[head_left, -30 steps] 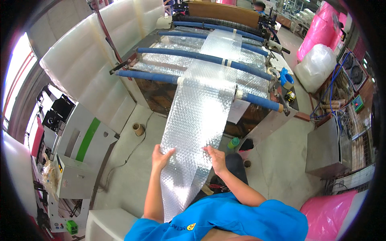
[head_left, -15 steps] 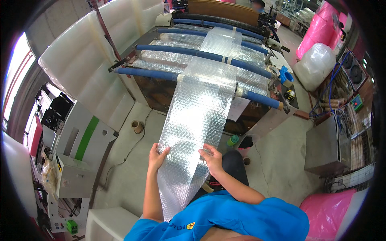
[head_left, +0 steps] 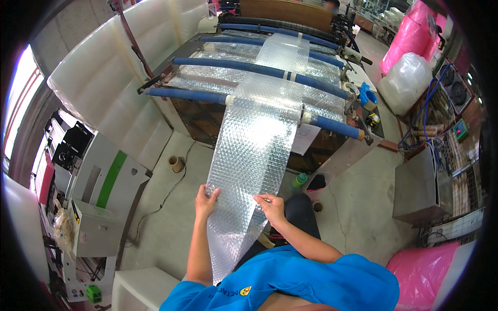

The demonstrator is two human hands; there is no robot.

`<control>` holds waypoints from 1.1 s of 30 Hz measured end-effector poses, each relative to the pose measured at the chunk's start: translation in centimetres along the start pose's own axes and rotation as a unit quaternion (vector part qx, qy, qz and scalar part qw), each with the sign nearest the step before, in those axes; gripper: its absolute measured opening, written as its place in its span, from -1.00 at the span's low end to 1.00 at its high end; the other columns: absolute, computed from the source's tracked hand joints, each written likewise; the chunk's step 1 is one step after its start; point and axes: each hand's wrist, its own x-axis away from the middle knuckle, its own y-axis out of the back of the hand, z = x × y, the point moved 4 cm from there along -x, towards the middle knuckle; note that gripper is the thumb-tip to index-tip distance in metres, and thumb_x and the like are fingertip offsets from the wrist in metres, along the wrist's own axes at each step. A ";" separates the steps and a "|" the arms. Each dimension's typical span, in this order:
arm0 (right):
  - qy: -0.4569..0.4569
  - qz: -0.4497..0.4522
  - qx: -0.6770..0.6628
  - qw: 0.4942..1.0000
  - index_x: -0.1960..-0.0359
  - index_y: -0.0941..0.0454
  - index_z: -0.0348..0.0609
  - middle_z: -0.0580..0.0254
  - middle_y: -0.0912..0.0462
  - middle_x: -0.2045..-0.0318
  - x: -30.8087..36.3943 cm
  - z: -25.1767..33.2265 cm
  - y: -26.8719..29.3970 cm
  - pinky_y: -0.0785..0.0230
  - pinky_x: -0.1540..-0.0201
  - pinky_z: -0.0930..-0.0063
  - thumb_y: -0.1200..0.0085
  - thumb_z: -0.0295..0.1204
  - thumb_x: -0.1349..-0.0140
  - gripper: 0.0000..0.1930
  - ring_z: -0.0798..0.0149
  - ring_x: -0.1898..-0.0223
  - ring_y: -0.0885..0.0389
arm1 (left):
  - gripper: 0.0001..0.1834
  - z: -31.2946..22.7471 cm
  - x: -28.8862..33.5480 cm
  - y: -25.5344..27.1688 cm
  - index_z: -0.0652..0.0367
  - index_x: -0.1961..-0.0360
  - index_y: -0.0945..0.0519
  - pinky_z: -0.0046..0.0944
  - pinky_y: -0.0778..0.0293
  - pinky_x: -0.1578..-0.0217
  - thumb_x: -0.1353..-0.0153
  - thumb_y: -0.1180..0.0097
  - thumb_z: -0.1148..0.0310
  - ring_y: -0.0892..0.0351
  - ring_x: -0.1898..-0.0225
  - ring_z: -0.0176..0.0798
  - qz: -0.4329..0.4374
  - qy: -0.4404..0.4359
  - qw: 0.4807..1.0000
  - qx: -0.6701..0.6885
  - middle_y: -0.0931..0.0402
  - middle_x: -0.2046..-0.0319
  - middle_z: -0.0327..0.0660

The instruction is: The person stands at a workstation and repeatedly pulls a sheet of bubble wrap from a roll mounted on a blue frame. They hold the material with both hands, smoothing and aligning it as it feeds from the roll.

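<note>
A long run of bubble wrap is off the rollers, more remains there. The left hand and right hand each pinch an edge.

— What is kept from view near the fingers?
— The lower end of the bubble wrap sheet, below the fingers of the left hand, is covered by the blue shirt. The right hand thumb is hidden beneath the sheet.
— And far above the fingers?
— The sheet's source is lost behind the blue rollers; small items by the machine's right end are too small to be identified.
</note>
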 end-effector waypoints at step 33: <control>0.152 -0.061 0.178 0.970 0.53 -0.61 -0.25 0.35 -0.57 0.63 -11.8 1.2 3.5 -0.24 0.59 0.67 -0.24 -0.32 0.07 -0.78 0.57 0.62 -0.42 | -0.54 -0.5 -10.6 -7.7 0.18 0.24 -0.42 -0.18 -0.38 0.31 -0.04 -0.05 0.00 -0.53 0.38 -0.10 0.042 -0.034 0.998 -0.028 -0.52 0.49 -0.10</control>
